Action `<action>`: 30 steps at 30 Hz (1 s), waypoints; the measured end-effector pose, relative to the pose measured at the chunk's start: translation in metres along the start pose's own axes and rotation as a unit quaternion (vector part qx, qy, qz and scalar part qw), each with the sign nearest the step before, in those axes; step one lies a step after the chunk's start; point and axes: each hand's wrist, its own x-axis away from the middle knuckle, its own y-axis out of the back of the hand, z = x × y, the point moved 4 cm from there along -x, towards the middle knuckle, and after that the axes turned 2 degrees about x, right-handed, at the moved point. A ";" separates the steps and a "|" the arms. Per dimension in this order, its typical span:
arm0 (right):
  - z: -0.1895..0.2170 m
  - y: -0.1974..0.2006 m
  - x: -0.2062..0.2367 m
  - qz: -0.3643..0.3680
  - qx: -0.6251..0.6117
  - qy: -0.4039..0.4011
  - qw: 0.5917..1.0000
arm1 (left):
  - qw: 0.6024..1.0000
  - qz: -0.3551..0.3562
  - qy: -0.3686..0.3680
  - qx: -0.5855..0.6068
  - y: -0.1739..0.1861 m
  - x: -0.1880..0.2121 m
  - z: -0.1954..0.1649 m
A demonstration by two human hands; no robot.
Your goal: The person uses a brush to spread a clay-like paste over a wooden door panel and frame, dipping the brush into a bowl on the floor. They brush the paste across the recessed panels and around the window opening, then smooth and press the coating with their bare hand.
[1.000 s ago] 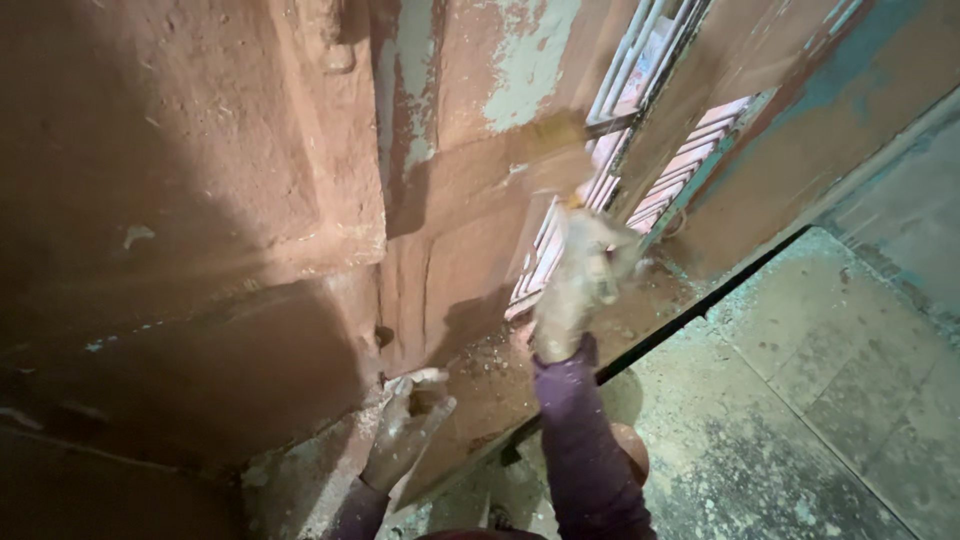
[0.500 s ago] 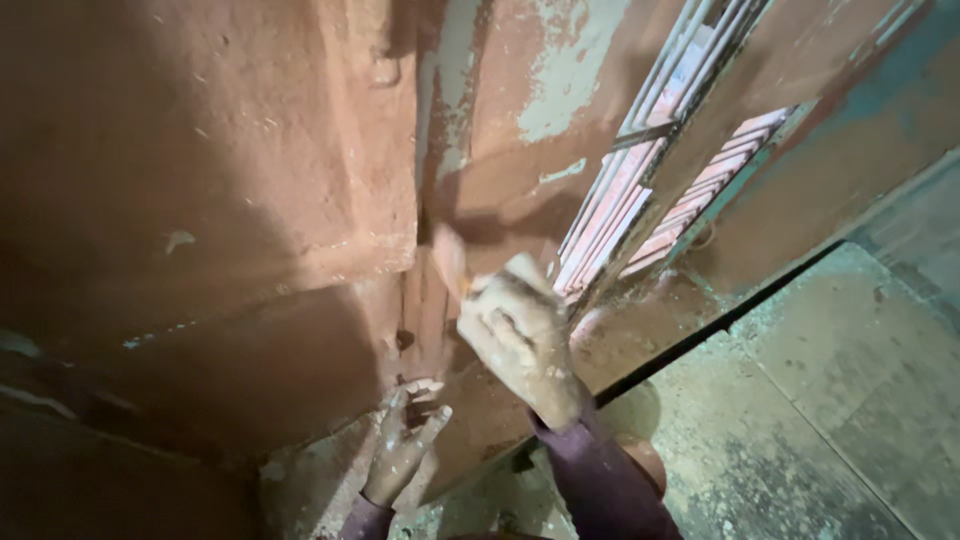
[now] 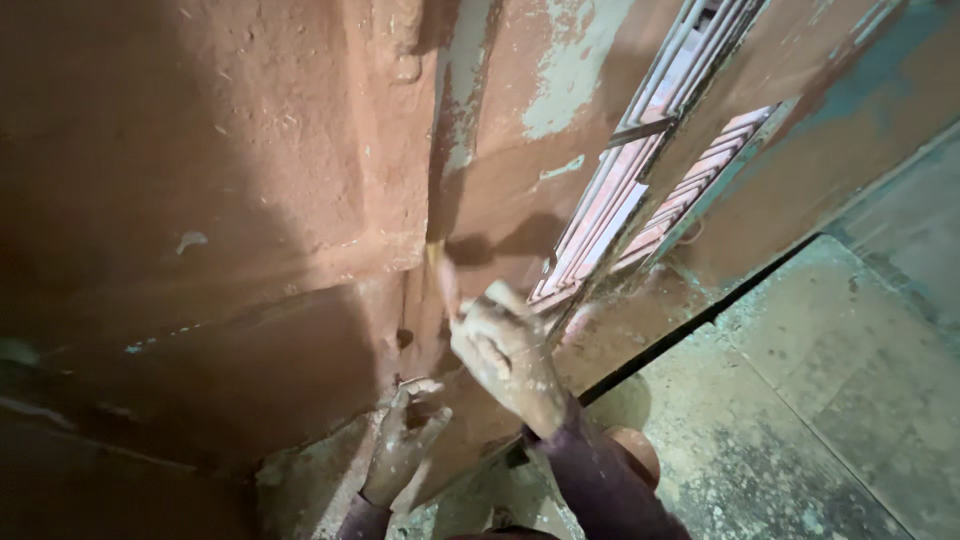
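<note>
My right hand [image 3: 505,355], dusty and in a purple sleeve, is closed around a thin tool [image 3: 440,275] whose pale tip touches the inner corner of the reddish-brown wall [image 3: 250,180]. Which kind of tool it is, brush or scraper, cannot be told because it is blurred. Lower down, my left hand [image 3: 400,450] rests with spread fingers against the wall's lower ledge and holds nothing. Both hands are coated with pale dust or plaster.
A barred metal window grille [image 3: 640,190] stands just right of the corner, with peeling green paint patches [image 3: 570,70] on the wall above. A worn grey concrete floor [image 3: 800,420] lies at lower right. A dark gap runs along the wall's foot.
My right hand has come down and to the left, from beside the window grille to the wall's corner. The left hand has stayed on the lower ledge.
</note>
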 end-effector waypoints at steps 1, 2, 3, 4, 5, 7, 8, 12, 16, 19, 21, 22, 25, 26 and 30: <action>0.001 0.002 0.011 0.053 0.239 0.080 0.966 | 1.000 0.005 -0.001 0.003 0.001 -0.001 0.006; -0.004 0.002 0.026 0.101 0.462 0.150 0.868 | 0.999 0.015 -0.005 0.030 0.002 0.000 0.012; -0.013 0.013 0.038 0.079 0.404 0.107 0.905 | 0.998 0.026 -0.007 0.055 0.002 0.001 0.020; -0.023 0.022 0.050 0.055 0.344 0.069 0.935 | 0.996 0.040 -0.014 0.081 0.002 0.000 0.027; -0.035 0.033 0.061 0.031 0.284 0.036 0.958 | 0.996 0.046 -0.048 0.059 0.001 -0.003 0.032; -0.050 0.050 0.090 -0.012 0.406 0.119 0.906 | 0.993 0.058 -0.106 0.018 -0.005 0.001 0.045; -0.061 0.058 0.107 -0.034 0.419 0.120 0.900 | 0.992 0.083 -0.082 0.043 -0.013 0.007 0.055; -0.120 0.086 0.185 -0.182 -0.168 -0.064 0.967 | 0.970 0.196 -0.010 0.142 -0.061 0.015 0.067; -0.130 0.087 0.242 -0.299 0.040 -0.069 0.951 | 0.943 0.186 0.212 0.178 -0.100 0.039 0.042; -0.116 0.087 0.254 -0.344 0.194 -0.138 0.908 | 0.896 0.202 0.330 0.218 -0.121 0.051 0.002; -0.097 0.088 0.248 -0.301 0.326 -0.115 0.889 | 0.892 0.239 0.303 0.234 -0.133 0.053 -0.022; -0.084 0.088 0.243 -0.247 0.433 -0.074 0.864 | 0.891 0.258 0.285 0.241 -0.140 0.052 -0.029; -0.070 0.114 0.241 -0.218 0.322 -0.141 0.910 | 0.893 0.286 0.292 0.189 -0.163 0.045 -0.019; -0.070 0.126 0.247 -0.226 0.207 -0.196 0.931 | 0.910 0.240 0.295 0.167 -0.170 0.042 -0.007; -0.059 0.188 0.282 -0.226 0.414 -0.243 0.848 | 0.924 0.172 0.301 0.161 -0.216 0.027 0.055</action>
